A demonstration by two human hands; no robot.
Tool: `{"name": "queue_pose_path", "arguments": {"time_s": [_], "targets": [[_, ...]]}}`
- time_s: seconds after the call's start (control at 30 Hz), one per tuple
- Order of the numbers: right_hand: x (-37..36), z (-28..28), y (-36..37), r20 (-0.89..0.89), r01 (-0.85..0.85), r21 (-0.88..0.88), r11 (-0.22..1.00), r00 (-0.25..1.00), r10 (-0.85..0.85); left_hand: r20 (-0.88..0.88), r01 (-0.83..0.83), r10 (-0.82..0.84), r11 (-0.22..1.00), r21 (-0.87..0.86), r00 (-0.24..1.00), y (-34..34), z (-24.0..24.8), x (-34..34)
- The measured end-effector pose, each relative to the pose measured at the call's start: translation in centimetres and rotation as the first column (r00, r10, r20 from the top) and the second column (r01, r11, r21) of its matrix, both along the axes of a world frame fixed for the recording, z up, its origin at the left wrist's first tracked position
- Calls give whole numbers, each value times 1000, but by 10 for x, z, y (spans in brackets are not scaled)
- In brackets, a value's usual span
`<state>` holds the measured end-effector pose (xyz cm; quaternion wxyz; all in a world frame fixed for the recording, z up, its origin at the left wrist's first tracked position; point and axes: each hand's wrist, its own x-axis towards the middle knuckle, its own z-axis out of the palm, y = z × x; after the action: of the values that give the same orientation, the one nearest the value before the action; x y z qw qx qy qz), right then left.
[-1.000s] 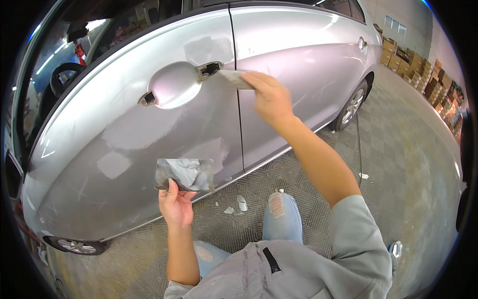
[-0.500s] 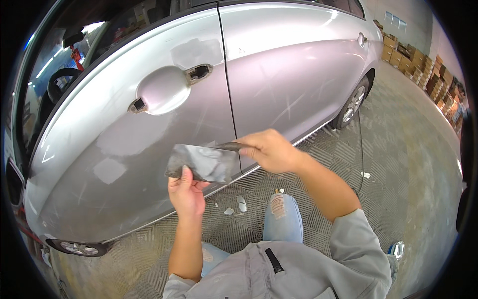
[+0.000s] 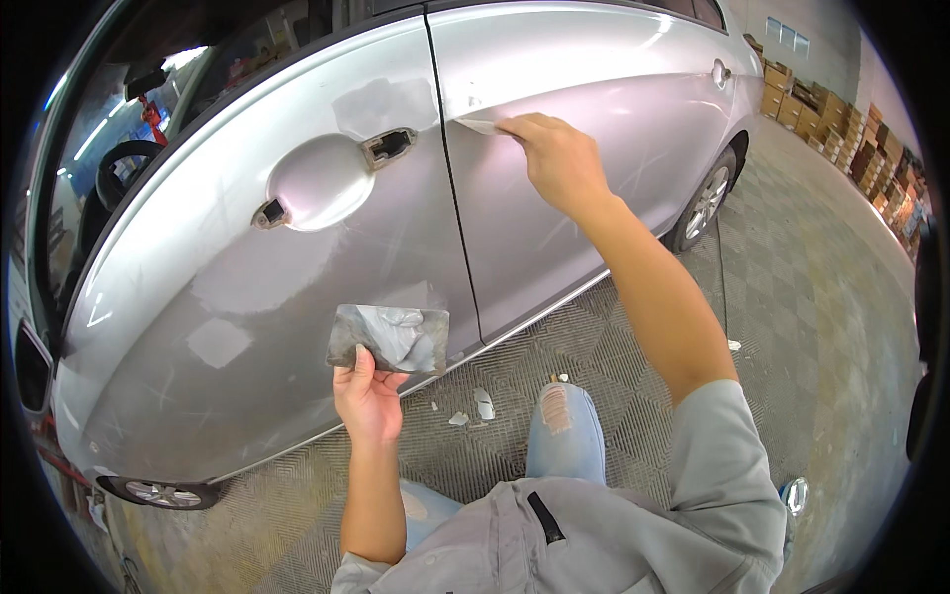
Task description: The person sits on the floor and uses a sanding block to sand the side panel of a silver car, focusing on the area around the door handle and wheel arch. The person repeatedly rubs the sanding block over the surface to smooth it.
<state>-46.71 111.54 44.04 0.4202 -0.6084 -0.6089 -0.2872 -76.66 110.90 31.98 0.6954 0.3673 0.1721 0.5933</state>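
Observation:
My left hand (image 3: 370,401) grips a flat rectangular mixing plate (image 3: 341,342) by its near edge, thumb on top. Pale grey filler putty (image 3: 406,335) is smeared across that plate. My right hand (image 3: 562,163) is closed on a putty spreader (image 3: 482,126), whose blade lies at the rear door (image 3: 584,129) of a silver car, close to the gap between the doors. Most of the spreader is hidden by my fingers. On the front door (image 3: 327,287) are dull grey filled patches, and the handle recess (image 3: 322,183) has no handle on it.
Several white scraps (image 3: 483,403) lie on the ribbed floor mat (image 3: 633,327) beside my knee (image 3: 564,431). A dark cable (image 3: 722,287) runs over the floor near the rear wheel (image 3: 705,203). Stacked cardboard boxes (image 3: 797,109) line the far right wall. A wing mirror (image 3: 33,366) juts out at left.
My right hand has lifted the spreader off the plate and carried it up and away to the rear door. My left hand and the plate have dropped slightly toward me.

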Motion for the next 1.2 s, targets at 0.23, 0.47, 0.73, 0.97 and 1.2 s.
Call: {"name": "queue_pose_path", "arguments": {"time_s": [0.23,0.47,0.73,0.97,1.2], "targets": [[-5,-39,-46,-819,-464,367,806,250,517,-56,15,-16,1000,-16,998,-3,-5,12],[-38,-90,-63,-833,-660,505,557,-202,515,-122,84,-84,996,-1,989,-8,-14,31],[-53,-100,-84,-524,-626,-397,672,755,394,-91,-59,65,996,65,994,0,-16,23],[-45,-114,-82,-953,-822,193,535,-287,-97,-220,41,29,951,307,975,20,-23,6],[-53,-80,-42,-966,-452,247,857,-44,255,-82,220,-205,929,298,975,8,-44,6]]}}
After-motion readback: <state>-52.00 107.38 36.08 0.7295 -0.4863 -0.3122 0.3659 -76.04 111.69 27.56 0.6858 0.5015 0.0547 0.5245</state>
